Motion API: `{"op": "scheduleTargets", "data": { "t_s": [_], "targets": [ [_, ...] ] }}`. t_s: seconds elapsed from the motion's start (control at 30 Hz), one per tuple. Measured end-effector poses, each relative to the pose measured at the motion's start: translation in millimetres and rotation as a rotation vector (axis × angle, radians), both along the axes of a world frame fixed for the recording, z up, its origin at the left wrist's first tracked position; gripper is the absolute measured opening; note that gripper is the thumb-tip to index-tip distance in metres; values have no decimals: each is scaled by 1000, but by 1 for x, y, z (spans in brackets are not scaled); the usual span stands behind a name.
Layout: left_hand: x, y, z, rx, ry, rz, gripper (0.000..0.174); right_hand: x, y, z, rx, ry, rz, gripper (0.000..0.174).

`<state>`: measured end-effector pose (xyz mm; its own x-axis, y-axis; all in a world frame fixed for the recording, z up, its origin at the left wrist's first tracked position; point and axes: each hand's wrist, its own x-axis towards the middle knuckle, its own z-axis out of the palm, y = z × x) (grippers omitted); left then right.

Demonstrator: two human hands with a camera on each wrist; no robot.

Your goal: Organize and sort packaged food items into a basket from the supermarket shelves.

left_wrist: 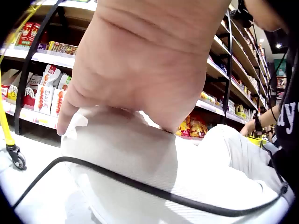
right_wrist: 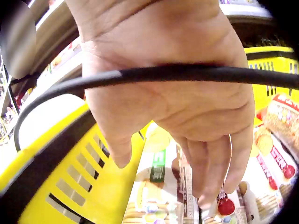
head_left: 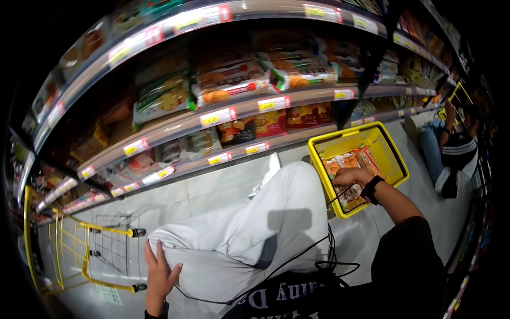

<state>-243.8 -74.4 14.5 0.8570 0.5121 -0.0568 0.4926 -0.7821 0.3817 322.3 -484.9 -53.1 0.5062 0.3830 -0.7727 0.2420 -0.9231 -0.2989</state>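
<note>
In the head view a yellow basket point(head_left: 396, 159) stands on the floor beside the person's right knee, with several snack packages point(head_left: 366, 161) in it. The right hand point(head_left: 348, 176) reaches inside; in the right wrist view this hand point(right_wrist: 173, 107) hangs over the packages point(right_wrist: 156, 191), its fingers pointing down and touching or nearly touching them, none seen gripped. The left hand point(head_left: 160, 274) rests on the pale trousers at the left knee, fingers spread. From the left wrist, the hand point(left_wrist: 140, 70) lies across the knee point(left_wrist: 121, 140), holding nothing.
Shelves point(head_left: 175, 125) of packaged food run across the front. A yellow wheeled cart point(head_left: 85, 250) is at the left. Another person point(head_left: 457, 149) sits on the floor at the right. A black cable point(head_left: 297, 255) crosses the lap and passes the right wrist.
</note>
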Motion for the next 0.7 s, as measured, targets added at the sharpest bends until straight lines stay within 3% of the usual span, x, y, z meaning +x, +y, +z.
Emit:
{"op": "scheduleTargets", "data": {
  "t_s": [0.03, 0.1, 0.2, 0.23, 0.3, 0.37, 0.4, 0.43, 0.5, 0.53, 0.6, 0.7],
  "targets": [
    [-2, -2, -1, 40, -4, 9, 93, 2, 0, -23, 80, 44, -82, 49],
    [-10, -3, -11, 45, -39, 32, 92, 3, 8, -40, -25, 3, -10, 50],
    [-11, -1, -18, 1, -123, 39, 90, 0, 0, -43, 102, -35, -162, 70],
    [-10, 0, -17, -22, -135, 39, 89, -6, -1, -42, 151, -142, -232, 48],
    [-9, -1, -15, -49, -166, 56, 88, -14, -3, -8, 164, -114, -207, 44],
    [-7, 0, -13, -21, -139, 41, 88, -42, 9, 44, 277, -189, -343, 37],
    [-7, 0, -13, -27, -152, 49, 88, -43, 5, 49, 452, -191, -399, 33],
    [-6, -1, -13, -3, -137, 61, 88, -45, 7, 61, 454, -272, -478, 40],
    [-4, -3, -14, 3, -136, 87, 88, -65, 13, 89, 719, -448, -502, 55],
    [-2, -1, -12, -5, -120, 103, 89, -71, 18, 100, 709, -459, -484, 55],
    [5, -2, -5, 50, -92, 124, 86, -86, 31, 115, 1252, -507, -486, 60],
    [20, -3, -1, 85, -175, 121, 82, -133, 75, 152, 1434, -491, -471, 58]
  ]
}}
